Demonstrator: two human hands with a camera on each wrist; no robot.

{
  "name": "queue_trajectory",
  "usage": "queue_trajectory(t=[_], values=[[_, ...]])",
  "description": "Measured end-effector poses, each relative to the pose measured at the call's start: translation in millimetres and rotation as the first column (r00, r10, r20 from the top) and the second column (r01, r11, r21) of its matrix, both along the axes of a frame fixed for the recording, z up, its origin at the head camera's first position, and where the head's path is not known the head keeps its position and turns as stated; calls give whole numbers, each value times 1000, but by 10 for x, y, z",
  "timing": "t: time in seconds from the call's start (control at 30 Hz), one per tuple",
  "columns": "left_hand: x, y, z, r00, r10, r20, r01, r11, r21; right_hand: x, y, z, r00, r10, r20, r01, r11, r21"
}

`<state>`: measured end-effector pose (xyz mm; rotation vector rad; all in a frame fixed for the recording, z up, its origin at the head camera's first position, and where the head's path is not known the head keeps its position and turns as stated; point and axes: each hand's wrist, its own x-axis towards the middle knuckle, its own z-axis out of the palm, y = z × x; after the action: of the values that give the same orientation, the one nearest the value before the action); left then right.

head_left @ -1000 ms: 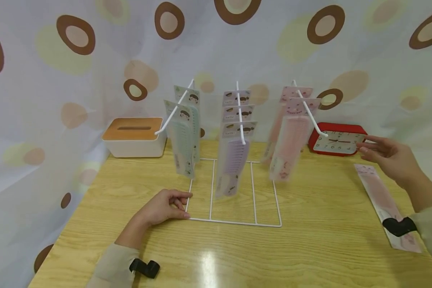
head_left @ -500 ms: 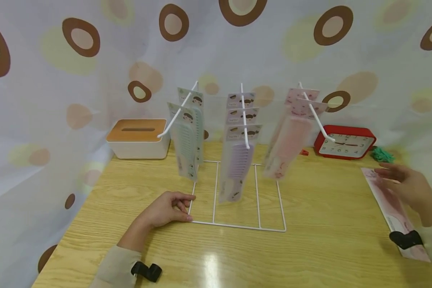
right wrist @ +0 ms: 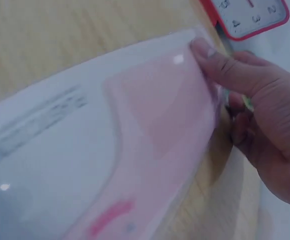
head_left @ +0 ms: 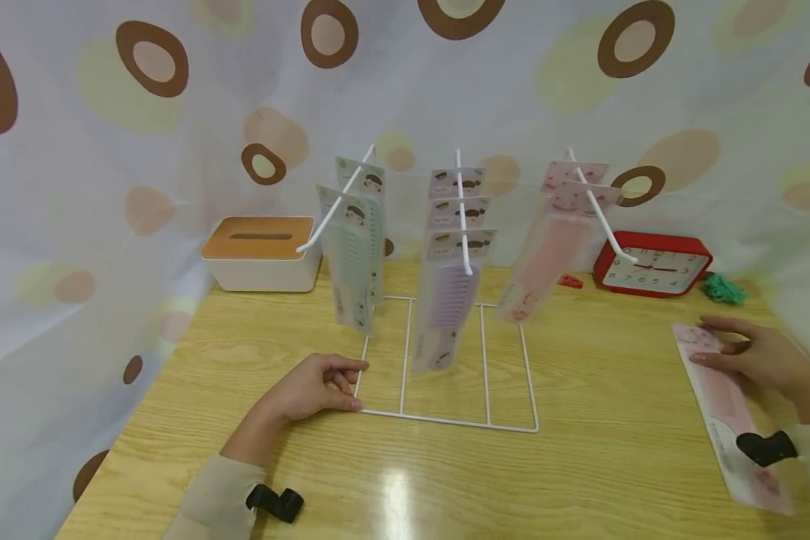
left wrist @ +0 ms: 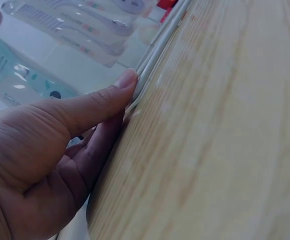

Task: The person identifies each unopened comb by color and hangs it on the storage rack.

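Note:
My left hand (head_left: 313, 388) grips the front left corner of a white wire display rack (head_left: 445, 421), thumb on the front bar in the left wrist view. With my right hand (head_left: 759, 360) I pinch the header end of a packaged pink comb (head_left: 722, 405) at the table's right side; the thumb lies on top and the other fingers are partly hidden. From the rack's prongs hang packaged green combs (head_left: 347, 259), purple combs (head_left: 448, 296) and pink combs (head_left: 556, 247). The right wrist view shows the held pink comb's clear sleeve (right wrist: 160, 105) close up.
A tissue box (head_left: 259, 255) with a wooden lid stands at the back left. At the back right are a red alarm clock (head_left: 655, 264), a green scrunchie-like bundle (head_left: 724, 289) and a small red clip (head_left: 570, 281). A patterned curtain (head_left: 405, 90) hangs behind the wooden table (head_left: 601, 465).
My right hand has come down from beside the clock and taken hold of the pink comb pack. The pink packs on the rack sway. The left hand stays on the rack.

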<state>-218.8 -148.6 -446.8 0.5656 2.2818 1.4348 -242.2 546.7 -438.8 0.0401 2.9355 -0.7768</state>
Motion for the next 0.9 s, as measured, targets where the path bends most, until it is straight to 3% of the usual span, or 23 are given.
queue_trajectory(t=[0.17,0.33,0.47,0.57,0.77,0.83,0.9], values=[[11,-9,-8,1000,1,-3,-1,1000,-9,-20,-89,34,999,38,26,-39,999,30],[1,3,-18,1000,-11,2,11,1000,7,19,-138,-9,998,-18,-54,18,1000,-2],[-15,8,-22,1000,-6,0,6,1000,8,67,-171,-34,991,-83,-107,74,993,-92],[-20,9,-19,1000,-2,2,2,1000,2,117,-194,-3,986,-127,-111,97,965,-242],[-7,5,6,1000,1,1,0,1000,-8,237,-401,257,969,-226,-99,136,824,-550],[-2,5,10,1000,0,-2,0,1000,-10,286,-512,365,960,-263,-99,132,734,-666],[-5,12,2,1000,-1,-8,1,1000,-11,336,-615,473,955,-263,-134,64,628,-775]])
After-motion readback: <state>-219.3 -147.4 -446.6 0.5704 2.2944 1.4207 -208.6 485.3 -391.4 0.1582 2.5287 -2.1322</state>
